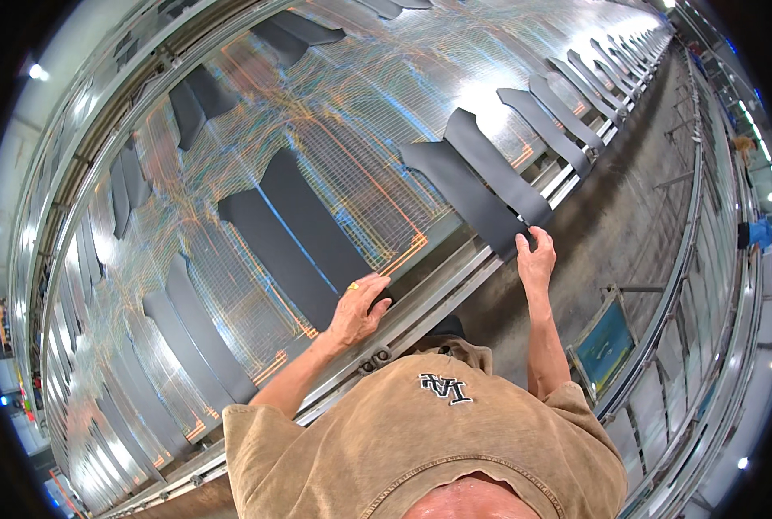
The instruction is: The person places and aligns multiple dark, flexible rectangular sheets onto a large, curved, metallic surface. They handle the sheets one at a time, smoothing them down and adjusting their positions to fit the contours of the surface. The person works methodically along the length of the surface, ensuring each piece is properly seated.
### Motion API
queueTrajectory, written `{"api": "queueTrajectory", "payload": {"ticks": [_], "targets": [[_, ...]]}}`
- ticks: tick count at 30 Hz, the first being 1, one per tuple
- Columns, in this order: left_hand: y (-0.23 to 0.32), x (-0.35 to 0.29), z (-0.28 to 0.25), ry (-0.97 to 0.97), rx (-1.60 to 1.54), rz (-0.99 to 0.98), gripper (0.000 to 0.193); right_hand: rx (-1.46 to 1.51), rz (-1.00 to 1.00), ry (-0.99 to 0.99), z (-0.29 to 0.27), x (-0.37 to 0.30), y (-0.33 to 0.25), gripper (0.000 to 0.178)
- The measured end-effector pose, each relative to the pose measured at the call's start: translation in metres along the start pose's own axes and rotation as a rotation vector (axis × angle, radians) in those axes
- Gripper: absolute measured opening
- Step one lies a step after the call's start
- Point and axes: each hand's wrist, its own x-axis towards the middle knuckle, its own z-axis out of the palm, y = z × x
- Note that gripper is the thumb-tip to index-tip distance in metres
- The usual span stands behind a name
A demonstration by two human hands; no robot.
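Observation:
Dark grey flat sheet pieces with angled far ends lie in pairs on a long table printed with a grid and coloured lines. My left hand (360, 313), a yellow ring on one finger, rests at the near end of one dark pair (292, 238); its fingers are stretched and the thumb stands apart. To the right, another grey pair (472, 186) reaches over the table's near edge. At its near end my right hand (537, 259) has thumb and forefinger closed around the edge by the gap between the two pieces. The fingertips partly hide the spot they grip.
A metal rail (429, 298) runs along the table's near edge. More grey pairs (546, 121) line the table into the distance and at left (197, 333). Behind my right arm are a blue-green framed panel (605, 342) and a rack. A person in blue (760, 232) is far right.

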Motion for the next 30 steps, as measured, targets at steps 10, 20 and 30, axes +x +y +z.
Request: {"api": "queueTrajectory", "payload": {"ticks": [10, 20, 30], "targets": [[0.055, 0.156, 0.110, 0.138, -1.395, -1.001, 0.041, 0.159, 0.067, -0.250, -0.006, 0.036, 0.022, 0.046], [0.057, 0.218, 0.136, 0.337, -1.285, -1.257, 0.029, 0.373, 0.228, -0.787, -0.034, 0.068, 0.029, 0.030], [-0.052, 0.257, 0.106, 0.338, -1.605, -1.128, 0.030, 0.605, -0.056, -0.897, -0.042, 0.116, -0.029, 0.025]]}}
